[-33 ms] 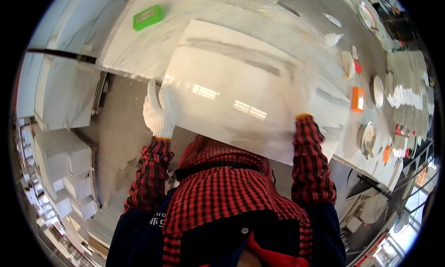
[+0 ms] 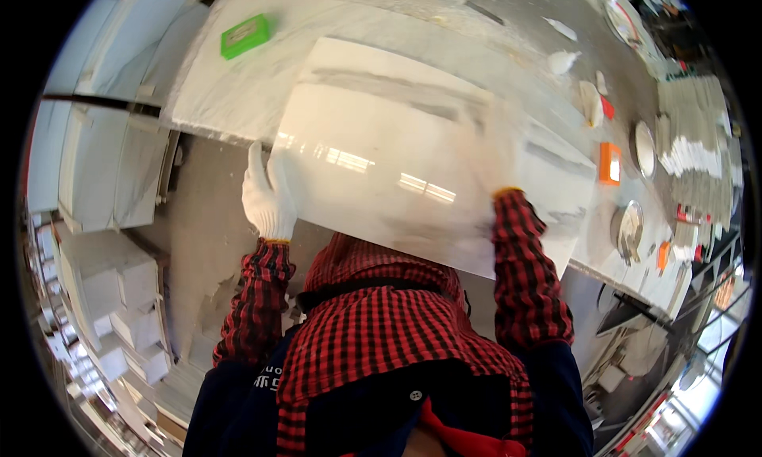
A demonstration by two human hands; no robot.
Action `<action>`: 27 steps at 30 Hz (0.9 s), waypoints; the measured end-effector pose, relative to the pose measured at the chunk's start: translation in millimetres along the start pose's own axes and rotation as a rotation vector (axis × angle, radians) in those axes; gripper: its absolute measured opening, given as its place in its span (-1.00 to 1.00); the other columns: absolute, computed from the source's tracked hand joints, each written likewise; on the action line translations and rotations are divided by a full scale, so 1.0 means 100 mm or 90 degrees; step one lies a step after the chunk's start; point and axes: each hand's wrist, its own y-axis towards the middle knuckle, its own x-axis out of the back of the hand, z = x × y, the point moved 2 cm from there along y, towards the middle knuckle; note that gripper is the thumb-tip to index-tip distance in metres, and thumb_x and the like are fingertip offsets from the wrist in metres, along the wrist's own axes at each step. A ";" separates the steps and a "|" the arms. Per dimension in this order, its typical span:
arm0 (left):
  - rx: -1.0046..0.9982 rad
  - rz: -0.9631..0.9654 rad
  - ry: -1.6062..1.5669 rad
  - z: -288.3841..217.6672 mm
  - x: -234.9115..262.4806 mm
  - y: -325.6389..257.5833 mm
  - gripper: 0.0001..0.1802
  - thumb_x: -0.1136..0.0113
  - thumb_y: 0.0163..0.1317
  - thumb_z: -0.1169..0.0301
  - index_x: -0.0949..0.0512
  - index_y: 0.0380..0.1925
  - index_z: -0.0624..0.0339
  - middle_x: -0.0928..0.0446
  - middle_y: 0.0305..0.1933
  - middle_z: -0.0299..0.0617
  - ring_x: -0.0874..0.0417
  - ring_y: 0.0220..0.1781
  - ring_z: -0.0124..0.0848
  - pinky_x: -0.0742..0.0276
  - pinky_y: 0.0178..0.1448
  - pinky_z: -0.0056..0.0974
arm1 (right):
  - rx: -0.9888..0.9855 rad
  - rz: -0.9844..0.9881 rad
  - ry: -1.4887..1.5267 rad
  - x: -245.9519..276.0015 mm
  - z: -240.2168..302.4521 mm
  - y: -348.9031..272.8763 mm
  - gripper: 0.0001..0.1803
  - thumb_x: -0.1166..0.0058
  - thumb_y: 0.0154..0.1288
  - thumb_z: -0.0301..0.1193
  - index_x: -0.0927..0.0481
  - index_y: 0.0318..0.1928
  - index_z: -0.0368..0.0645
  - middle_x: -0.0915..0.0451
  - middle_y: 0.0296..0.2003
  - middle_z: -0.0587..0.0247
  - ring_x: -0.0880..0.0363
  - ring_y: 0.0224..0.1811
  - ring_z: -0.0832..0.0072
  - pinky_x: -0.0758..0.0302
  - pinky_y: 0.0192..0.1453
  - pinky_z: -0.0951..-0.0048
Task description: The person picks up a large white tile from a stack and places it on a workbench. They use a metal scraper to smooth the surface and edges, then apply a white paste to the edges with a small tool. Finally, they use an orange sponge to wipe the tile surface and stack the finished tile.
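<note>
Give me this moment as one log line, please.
left hand: grips slab's left edge | right hand: hidden behind slab | white glossy slab: held over workbench | green block: on bench

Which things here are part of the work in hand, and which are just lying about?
In hand: glossy white slab, gloved left hand on its left edge; right hand hidden behind the slab.
Lying about: green block, orange block, round discs, stacked white tiles.

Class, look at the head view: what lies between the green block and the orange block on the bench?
In the head view, the glossy white slab, held up by the gloved left hand, spans most of that stretch.
</note>
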 end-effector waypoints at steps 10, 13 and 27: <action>0.118 0.138 -0.163 0.04 0.10 0.06 -0.37 -0.08 0.51 0.12 -0.37 0.46 0.22 -0.48 0.45 -0.02 -0.51 0.42 -0.19 -0.36 0.47 -0.19 | 0.376 0.377 0.202 0.53 1.71 -0.42 -0.20 -0.19 0.29 0.07 -0.40 0.41 -0.09 -0.30 0.44 -0.06 -0.17 0.53 -0.03 -0.14 0.58 -0.03; 0.099 0.154 -0.224 0.20 0.17 0.13 -0.43 -0.07 0.51 0.19 -0.43 0.42 0.23 -0.50 0.44 -0.05 -0.52 0.40 -0.25 -0.36 0.46 -0.21 | 0.314 0.317 0.266 0.62 1.29 -0.98 -0.19 -0.32 0.14 0.06 -0.47 0.34 -0.04 -0.37 0.41 0.10 -0.30 0.44 0.04 -0.22 0.52 -0.06; -0.003 0.151 -0.301 -0.13 0.14 0.90 -0.51 -0.02 0.56 0.21 -0.55 0.30 0.31 -0.60 0.28 -0.06 -0.59 0.28 -0.28 -0.42 0.40 -0.22 | -0.699 -0.014 0.074 2.33 -1.56 -3.28 -0.50 -0.04 0.54 -0.15 -0.64 0.21 -0.31 -0.69 0.05 0.00 -0.66 0.04 0.23 -0.57 0.09 0.26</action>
